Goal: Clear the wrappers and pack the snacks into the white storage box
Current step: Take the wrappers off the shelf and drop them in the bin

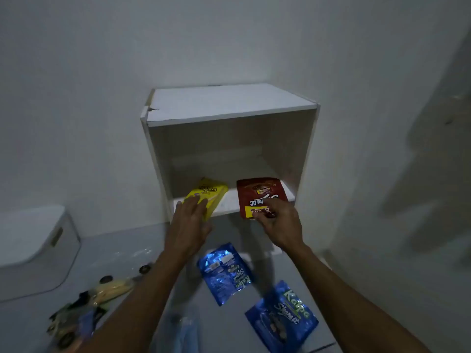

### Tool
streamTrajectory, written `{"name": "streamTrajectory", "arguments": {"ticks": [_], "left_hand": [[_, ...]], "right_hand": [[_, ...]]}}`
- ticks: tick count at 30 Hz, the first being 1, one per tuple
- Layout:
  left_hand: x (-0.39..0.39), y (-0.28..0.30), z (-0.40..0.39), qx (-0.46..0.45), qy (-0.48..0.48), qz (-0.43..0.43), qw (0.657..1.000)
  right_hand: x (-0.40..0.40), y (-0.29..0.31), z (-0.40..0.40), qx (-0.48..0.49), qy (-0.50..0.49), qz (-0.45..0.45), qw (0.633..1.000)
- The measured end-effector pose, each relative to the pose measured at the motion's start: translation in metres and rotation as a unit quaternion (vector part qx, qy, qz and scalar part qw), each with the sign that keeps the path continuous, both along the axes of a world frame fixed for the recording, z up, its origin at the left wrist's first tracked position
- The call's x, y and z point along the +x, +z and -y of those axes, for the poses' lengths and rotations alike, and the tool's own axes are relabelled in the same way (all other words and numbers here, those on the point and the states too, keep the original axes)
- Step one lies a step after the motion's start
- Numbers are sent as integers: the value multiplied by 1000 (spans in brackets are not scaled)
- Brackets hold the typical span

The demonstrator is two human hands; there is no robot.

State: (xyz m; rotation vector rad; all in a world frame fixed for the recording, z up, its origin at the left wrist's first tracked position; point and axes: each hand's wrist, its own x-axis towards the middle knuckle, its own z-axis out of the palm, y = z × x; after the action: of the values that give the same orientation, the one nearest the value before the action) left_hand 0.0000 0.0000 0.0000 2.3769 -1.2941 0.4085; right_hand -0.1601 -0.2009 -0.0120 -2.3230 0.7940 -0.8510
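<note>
Head view is showing both arms reaching forward into an open-fronted white cabinet (229,105) standing against the wall. The left hand (190,220) is lying with its fingers extended and relaxed over the near end of a yellow snack box (214,193), touching it rather than gripping it; the box is resting on the cabinet's inner shelf (230,200), at its left side, and overhanging the front edge a little. The right hand (277,222) is pinching the near edge of a red snack pouch (257,192) between curled fingers and thumb; the pouch is lying flat on the right side of the same shelf, well apart from the yellow box. Below the hands, two blue foil packets are lying on the floor: one (224,273) just in front of the cabinet, the other (283,317) nearer the camera and to the right. At the lower left a blurred heap of what are possibly wrappers (86,309) is sitting beside the white storage box (33,250), whose lid is closed, so its contents are hidden.
</note>
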Motion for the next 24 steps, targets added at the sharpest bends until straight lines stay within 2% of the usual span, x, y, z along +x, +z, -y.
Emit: {"name": "streamTrajectory", "arguments": {"ticks": [2,6,11,14,16,19,24], "left_hand": [[10,-5,5,-4,-4,-3,1000],[24,-19,10,-18,-10,-2,1000],[37,-36,10,-65,-27,29,997],[41,-41,13,-78,-38,54,995],[44,-42,15,-79,-40,82,993],[47,-43,16,-100,-54,91,989],[39,-26,20,-197,-47,85,975]], "right_hand": [[11,-7,4,-71,10,-43,996],[26,-16,7,-140,27,-98,985],[35,-34,17,-227,45,-104,967],[39,-40,18,-265,30,-74,961],[41,-41,18,-260,17,-50,964],[39,-34,11,-198,-2,-1,980],[15,-8,-6,-103,-98,132,981]]}}
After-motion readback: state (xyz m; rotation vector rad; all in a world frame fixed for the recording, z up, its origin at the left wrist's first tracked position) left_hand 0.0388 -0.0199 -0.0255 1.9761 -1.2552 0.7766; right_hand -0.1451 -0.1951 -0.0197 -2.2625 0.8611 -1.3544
